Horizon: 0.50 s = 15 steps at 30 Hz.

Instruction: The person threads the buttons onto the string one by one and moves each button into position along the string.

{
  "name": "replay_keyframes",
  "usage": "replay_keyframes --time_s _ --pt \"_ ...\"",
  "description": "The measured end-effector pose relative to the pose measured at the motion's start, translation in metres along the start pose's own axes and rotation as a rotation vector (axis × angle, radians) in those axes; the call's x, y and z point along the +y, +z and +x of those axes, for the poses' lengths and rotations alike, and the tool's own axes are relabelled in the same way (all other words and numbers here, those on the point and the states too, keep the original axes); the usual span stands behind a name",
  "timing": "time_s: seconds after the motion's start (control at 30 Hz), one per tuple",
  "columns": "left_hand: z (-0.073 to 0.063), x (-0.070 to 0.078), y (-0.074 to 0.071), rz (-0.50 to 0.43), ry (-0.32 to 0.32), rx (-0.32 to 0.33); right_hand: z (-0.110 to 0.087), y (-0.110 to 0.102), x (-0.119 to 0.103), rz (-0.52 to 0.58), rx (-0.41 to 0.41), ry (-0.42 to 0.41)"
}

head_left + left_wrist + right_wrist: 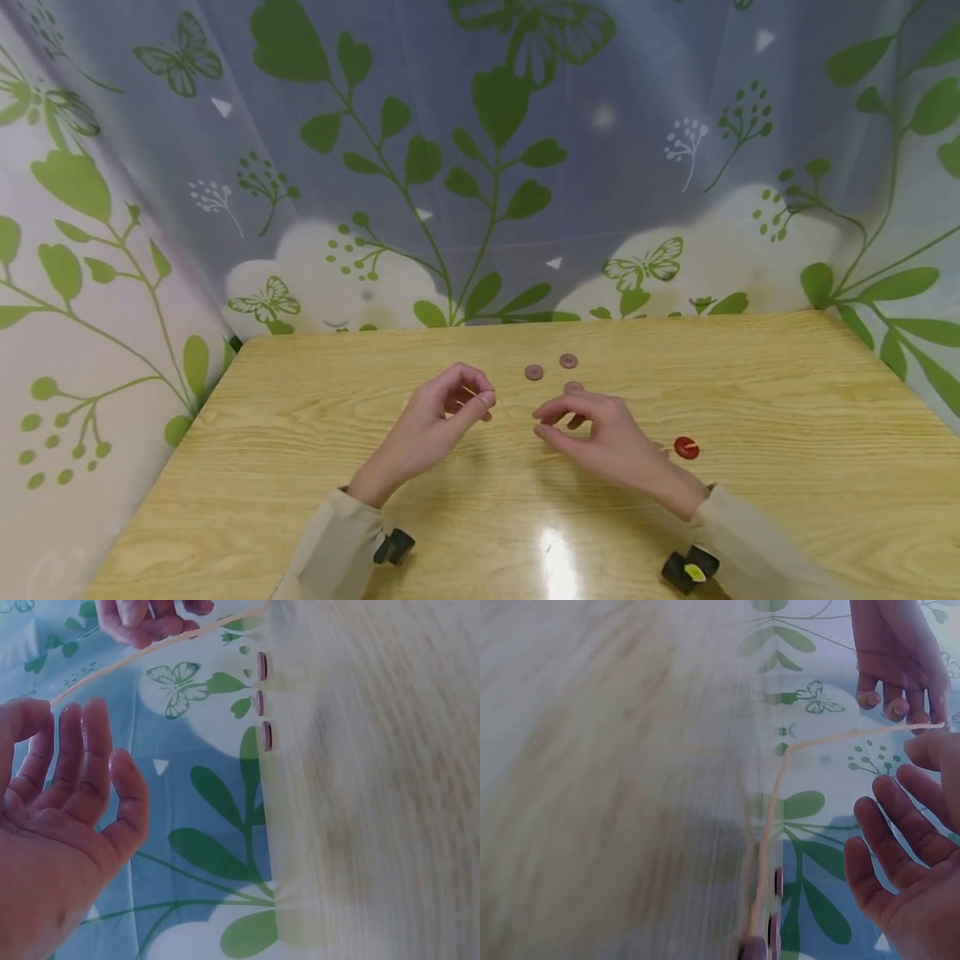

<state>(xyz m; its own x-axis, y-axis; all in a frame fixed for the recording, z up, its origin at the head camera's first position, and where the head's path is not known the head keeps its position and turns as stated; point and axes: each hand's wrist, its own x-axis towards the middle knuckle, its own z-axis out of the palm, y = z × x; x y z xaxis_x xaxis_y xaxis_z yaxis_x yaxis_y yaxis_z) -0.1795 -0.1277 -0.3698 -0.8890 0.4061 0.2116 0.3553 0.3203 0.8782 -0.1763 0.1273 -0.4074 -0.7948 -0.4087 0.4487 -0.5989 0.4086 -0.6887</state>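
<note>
My left hand (435, 421) is raised over the table, thumb and forefinger pinching one end of a thin pale-orange cord (150, 651). Facing it is my right hand (603, 433), its fingers loosely bent and a gap showing between thumb and forefinger. The cord passes close by the right fingertips, with no visible grip on it. From there it bends and drops toward the table in the right wrist view. A red button (686, 448) lies beside the right wrist with a bit of cord across it. Something small next to it is partly hidden behind that wrist.
Past the hands, two brownish-mauve buttons, a left one (533, 372) and a farther one (568, 361), lie on the wooden table (300, 467). A third button (573, 387) is partly covered by the right hand. Leaf-patterned curtains (420, 208) hang along the table's back and sides.
</note>
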Motion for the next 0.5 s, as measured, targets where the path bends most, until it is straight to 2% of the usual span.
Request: replay_keyframes --time_s 0.33,0.5 --pt "-0.001 -0.008 0.004 -0.062 -0.024 -0.046 0.007 0.010 -0.006 0.075 -0.041 0.091" --pt "-0.002 -0.011 0.007 -0.069 -0.039 -0.069 0.010 0.015 -0.007 0.088 -0.046 0.100"
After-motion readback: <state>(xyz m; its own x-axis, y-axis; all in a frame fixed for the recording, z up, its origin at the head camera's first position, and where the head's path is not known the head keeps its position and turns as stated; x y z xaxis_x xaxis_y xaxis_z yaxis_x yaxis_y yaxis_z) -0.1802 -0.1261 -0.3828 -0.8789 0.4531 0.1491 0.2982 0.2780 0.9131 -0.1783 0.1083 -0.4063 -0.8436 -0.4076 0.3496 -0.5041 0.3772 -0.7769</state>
